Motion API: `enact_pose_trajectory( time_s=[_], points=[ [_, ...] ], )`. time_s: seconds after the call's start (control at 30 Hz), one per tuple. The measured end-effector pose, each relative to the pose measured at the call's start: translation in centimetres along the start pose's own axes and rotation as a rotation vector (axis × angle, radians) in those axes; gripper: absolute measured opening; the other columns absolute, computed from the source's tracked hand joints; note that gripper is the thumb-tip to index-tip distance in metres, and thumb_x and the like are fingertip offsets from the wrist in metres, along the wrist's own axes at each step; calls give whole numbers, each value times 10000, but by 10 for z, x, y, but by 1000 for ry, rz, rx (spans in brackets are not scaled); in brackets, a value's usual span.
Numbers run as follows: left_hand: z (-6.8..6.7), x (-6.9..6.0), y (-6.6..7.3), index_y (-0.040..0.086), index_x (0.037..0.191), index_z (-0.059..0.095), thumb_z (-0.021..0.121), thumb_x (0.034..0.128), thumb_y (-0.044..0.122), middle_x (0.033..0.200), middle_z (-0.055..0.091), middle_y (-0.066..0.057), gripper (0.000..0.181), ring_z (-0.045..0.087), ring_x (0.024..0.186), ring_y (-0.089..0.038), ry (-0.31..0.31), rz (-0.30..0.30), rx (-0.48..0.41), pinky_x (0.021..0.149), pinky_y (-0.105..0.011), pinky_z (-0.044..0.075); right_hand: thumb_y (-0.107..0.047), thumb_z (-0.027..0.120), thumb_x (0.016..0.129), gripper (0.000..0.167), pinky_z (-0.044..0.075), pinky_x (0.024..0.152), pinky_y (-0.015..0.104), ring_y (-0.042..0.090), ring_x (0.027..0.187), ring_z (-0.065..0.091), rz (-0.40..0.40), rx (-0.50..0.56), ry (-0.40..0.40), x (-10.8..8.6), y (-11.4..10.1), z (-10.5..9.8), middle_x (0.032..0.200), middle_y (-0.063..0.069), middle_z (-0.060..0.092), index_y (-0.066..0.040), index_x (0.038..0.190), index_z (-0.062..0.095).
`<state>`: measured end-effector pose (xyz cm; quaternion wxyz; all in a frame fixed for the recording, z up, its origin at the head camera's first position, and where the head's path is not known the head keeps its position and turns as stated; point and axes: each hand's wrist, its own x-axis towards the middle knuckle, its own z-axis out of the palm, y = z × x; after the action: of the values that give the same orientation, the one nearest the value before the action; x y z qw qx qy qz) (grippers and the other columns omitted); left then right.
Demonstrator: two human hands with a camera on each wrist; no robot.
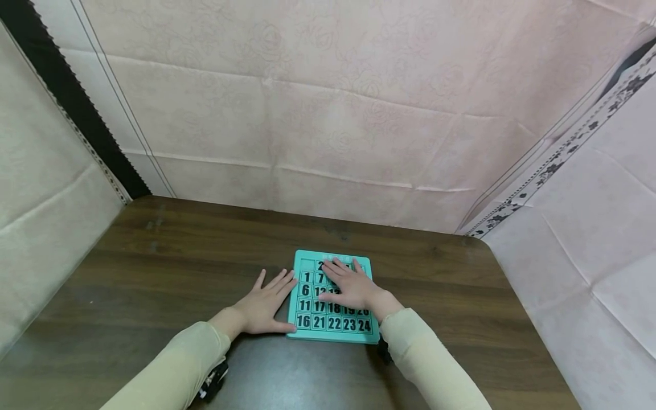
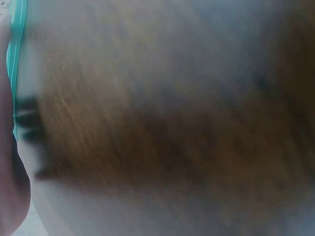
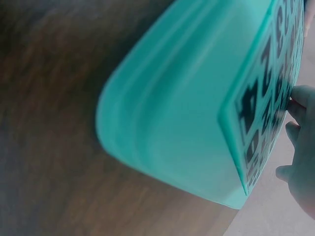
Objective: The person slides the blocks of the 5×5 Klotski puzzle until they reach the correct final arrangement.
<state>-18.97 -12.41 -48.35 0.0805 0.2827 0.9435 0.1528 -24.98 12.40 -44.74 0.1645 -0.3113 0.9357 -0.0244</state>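
A turquoise sliding number puzzle (image 1: pixel 327 314) lies flat on the brown wooden table, its tiles printed with black numerals. Beside its left edge is my left hand (image 1: pixel 263 309), fingers straight and spread, with the thumb tip and fingertips at the frame. My right hand (image 1: pixel 353 288) lies over the upper right tiles, fingers extended, covering several numbers. The right wrist view shows the puzzle's raised rim (image 3: pixel 147 108) up close, with right fingers (image 3: pixel 302 118) touching the tiles. In the left wrist view, only a strip of the turquoise frame (image 2: pixel 16 44) and part of the hand appear.
The wooden table (image 1: pixel 205 245) extends around the puzzle on all sides. Pale patterned cloth (image 1: pixel 328 125) hangs behind it, with more cloth along the left and right sides. Dark wrist devices show under both sleeves.
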Motion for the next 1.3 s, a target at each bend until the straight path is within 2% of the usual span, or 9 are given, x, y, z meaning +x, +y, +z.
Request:
enact_pose_trajectory(
  time_s=[0.23, 0.37, 0.57, 0.9, 1.3],
  points=[
    [0, -1, 0, 88, 1498, 211, 491, 781, 736, 1577, 147, -90, 1006, 110, 1461, -276, -2, -3, -10, 1122, -616, 21, -662, 363, 893, 798, 25, 1162, 534, 166, 1471, 42, -15, 10, 21, 1, -2, -1, 1583, -49, 121, -212, 1515, 148],
    [1, -2, 0, 85, 1495, 218, 491, 780, 737, 1576, 156, -93, 1006, 116, 1460, -281, -1, -4, -18, 1120, -620, 30, -651, 377, 896, 794, 45, 1162, 536, 174, 1471, 53, -55, -14, 42, 0, -8, -2, 1581, -35, 139, -201, 1514, 164],
    [2, -1, -1, 92, 1498, 212, 482, 778, 745, 1579, 144, -80, 1009, 101, 1463, -270, -7, -12, -8, 1125, -612, 17, -677, 339, 892, 789, 41, 1162, 537, 160, 1469, 47, -128, -59, 2, -3, -22, -1, 1579, -50, 141, -215, 1511, 174],
    [1, 0, -1, 91, 1499, 210, 484, 780, 742, 1581, 140, -77, 1007, 97, 1464, -271, -7, -7, -3, 1123, -615, 15, -682, 322, 893, 778, 31, 1163, 533, 157, 1469, 26, -100, -86, -34, -1, -25, 0, 1583, -72, 103, -244, 1511, 144],
    [2, 1, 0, 105, 1501, 209, 487, 781, 739, 1581, 139, -74, 999, 106, 1463, -267, -9, -9, -2, 1124, -614, 16, -699, 306, 885, 800, 26, 1159, 545, 167, 1469, 25, -61, -83, -17, 8, -24, -2, 1582, -66, 102, -231, 1513, 144]
  ],
)
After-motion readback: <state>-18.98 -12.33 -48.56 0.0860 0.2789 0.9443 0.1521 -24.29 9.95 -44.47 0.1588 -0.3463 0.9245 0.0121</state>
